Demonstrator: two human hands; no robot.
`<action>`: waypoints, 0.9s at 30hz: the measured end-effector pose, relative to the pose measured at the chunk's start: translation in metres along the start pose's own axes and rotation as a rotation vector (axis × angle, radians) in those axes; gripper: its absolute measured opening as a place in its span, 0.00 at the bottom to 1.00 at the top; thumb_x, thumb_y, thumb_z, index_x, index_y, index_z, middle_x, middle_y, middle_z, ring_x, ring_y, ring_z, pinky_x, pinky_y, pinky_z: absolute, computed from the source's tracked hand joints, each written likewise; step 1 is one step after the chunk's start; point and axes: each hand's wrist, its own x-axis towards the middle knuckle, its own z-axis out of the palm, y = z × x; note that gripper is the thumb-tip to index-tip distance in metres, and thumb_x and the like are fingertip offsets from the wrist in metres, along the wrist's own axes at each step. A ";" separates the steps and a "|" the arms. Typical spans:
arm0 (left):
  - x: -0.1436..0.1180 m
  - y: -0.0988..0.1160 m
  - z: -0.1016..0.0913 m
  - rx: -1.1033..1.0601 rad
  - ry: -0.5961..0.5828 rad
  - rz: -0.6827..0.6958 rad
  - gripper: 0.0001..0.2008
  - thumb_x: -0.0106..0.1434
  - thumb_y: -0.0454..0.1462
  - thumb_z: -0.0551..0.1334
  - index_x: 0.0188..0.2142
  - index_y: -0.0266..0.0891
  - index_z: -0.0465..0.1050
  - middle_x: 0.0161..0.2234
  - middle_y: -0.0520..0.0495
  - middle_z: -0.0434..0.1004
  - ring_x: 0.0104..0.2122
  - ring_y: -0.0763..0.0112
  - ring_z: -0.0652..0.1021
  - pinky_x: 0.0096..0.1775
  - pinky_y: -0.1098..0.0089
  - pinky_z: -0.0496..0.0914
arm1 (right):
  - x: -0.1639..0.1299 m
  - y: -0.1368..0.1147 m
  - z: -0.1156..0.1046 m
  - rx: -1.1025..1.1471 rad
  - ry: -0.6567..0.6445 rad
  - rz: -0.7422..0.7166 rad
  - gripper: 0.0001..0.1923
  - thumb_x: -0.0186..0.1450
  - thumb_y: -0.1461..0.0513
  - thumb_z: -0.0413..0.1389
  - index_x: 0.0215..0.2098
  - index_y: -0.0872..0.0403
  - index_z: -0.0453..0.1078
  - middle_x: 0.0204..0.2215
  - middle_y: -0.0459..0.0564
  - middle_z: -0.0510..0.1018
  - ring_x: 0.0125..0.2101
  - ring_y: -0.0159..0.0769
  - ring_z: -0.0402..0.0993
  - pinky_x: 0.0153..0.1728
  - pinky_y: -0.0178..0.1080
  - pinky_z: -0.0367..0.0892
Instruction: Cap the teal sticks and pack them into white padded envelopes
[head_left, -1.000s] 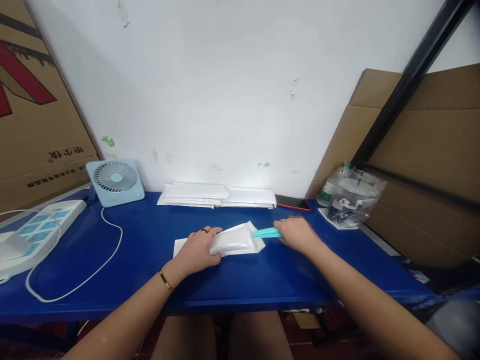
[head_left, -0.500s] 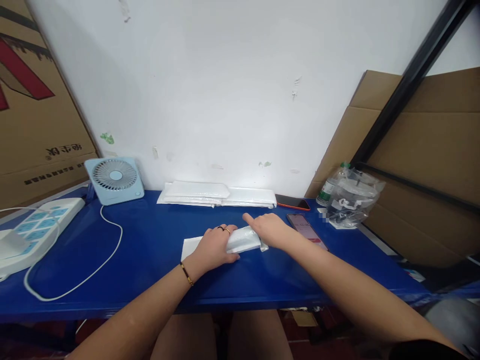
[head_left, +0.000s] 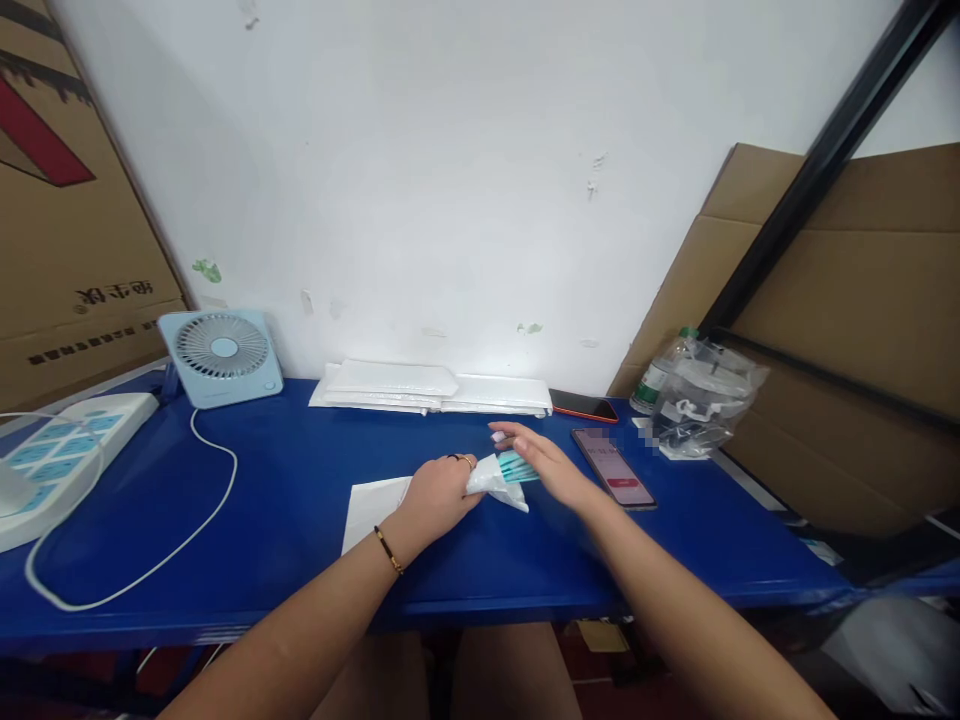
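While the left hand (head_left: 439,492) grips the white pouch (head_left: 491,481) mid-table, near the front edge, the right hand (head_left: 541,460), fingers loose, rests against the teal sticks (head_left: 517,466), seemingly packing them; pushing them home likely needs a steadier hold

Left of the smartphone (head_left: 613,467), bare blue table (head_left: 285,440) lies open as far as the fan's white cable (head_left: 150,560). Behind the smartphone, a stack of white pouches (head_left: 435,388), a second phone (head_left: 583,405) and a clear plastic bag (head_left: 705,395) crowd the wall edge.
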 end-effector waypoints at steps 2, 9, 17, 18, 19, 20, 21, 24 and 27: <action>0.002 0.002 -0.001 -0.010 0.009 -0.001 0.10 0.59 0.43 0.57 0.37 0.40 0.65 0.35 0.45 0.75 0.35 0.61 0.75 0.34 0.66 0.66 | 0.004 0.009 0.019 0.138 0.144 0.053 0.31 0.69 0.49 0.29 0.54 0.56 0.63 0.48 0.56 0.73 0.49 0.39 0.68 0.49 0.43 0.62; 0.003 -0.002 -0.003 0.071 0.000 0.009 0.17 0.54 0.42 0.59 0.43 0.38 0.65 0.38 0.42 0.74 0.39 0.57 0.74 0.39 0.62 0.65 | 0.006 0.018 0.055 0.050 0.111 0.079 0.29 0.68 0.48 0.34 0.55 0.53 0.64 0.52 0.52 0.70 0.52 0.38 0.65 0.54 0.42 0.58; 0.002 -0.022 -0.004 -0.008 -0.122 0.166 0.38 0.44 0.57 0.64 0.51 0.43 0.62 0.50 0.42 0.68 0.52 0.54 0.67 0.55 0.54 0.52 | -0.014 0.016 0.036 0.002 -0.220 0.167 0.31 0.68 0.47 0.36 0.64 0.50 0.46 0.64 0.49 0.50 0.63 0.38 0.43 0.62 0.49 0.37; 0.000 -0.026 -0.005 -0.017 -0.135 0.196 0.36 0.45 0.55 0.65 0.51 0.44 0.62 0.51 0.43 0.68 0.54 0.55 0.65 0.57 0.53 0.49 | -0.017 0.012 0.032 0.056 -0.227 0.176 0.30 0.68 0.47 0.36 0.64 0.50 0.47 0.63 0.49 0.51 0.62 0.38 0.47 0.61 0.48 0.41; -0.002 -0.029 -0.007 -0.020 -0.144 0.222 0.35 0.47 0.53 0.65 0.52 0.45 0.61 0.53 0.44 0.67 0.56 0.56 0.63 0.58 0.51 0.45 | -0.020 0.009 0.028 0.101 -0.228 0.182 0.28 0.68 0.48 0.37 0.63 0.49 0.50 0.62 0.49 0.55 0.61 0.38 0.51 0.60 0.47 0.47; -0.006 -0.033 -0.009 -0.017 -0.147 0.240 0.33 0.49 0.49 0.66 0.54 0.48 0.59 0.54 0.46 0.65 0.58 0.57 0.60 0.59 0.50 0.43 | -0.025 0.005 0.025 0.126 -0.228 0.182 0.27 0.68 0.49 0.38 0.62 0.49 0.53 0.60 0.49 0.60 0.58 0.38 0.57 0.58 0.46 0.52; -0.011 -0.036 -0.011 -0.009 -0.143 0.246 0.32 0.52 0.44 0.65 0.55 0.50 0.57 0.57 0.47 0.63 0.60 0.58 0.58 0.59 0.49 0.41 | -0.030 0.001 0.022 0.132 -0.241 0.176 0.26 0.68 0.50 0.41 0.61 0.49 0.55 0.57 0.50 0.65 0.54 0.38 0.63 0.54 0.45 0.58; -0.032 -0.040 -0.019 0.019 -0.108 0.186 0.30 0.57 0.28 0.54 0.58 0.53 0.55 0.59 0.50 0.59 0.61 0.63 0.56 0.60 0.49 0.42 | -0.047 -0.009 0.019 0.056 -0.340 0.122 0.23 0.67 0.54 0.46 0.59 0.49 0.58 0.42 0.48 0.76 0.38 0.35 0.73 0.41 0.40 0.68; -0.060 -0.033 -0.027 -0.046 -0.067 0.125 0.31 0.56 0.24 0.48 0.57 0.51 0.58 0.58 0.50 0.61 0.58 0.66 0.62 0.60 0.53 0.48 | -0.056 -0.018 0.025 -0.127 -0.265 0.040 0.20 0.66 0.56 0.48 0.55 0.50 0.64 0.39 0.49 0.76 0.36 0.36 0.72 0.37 0.39 0.68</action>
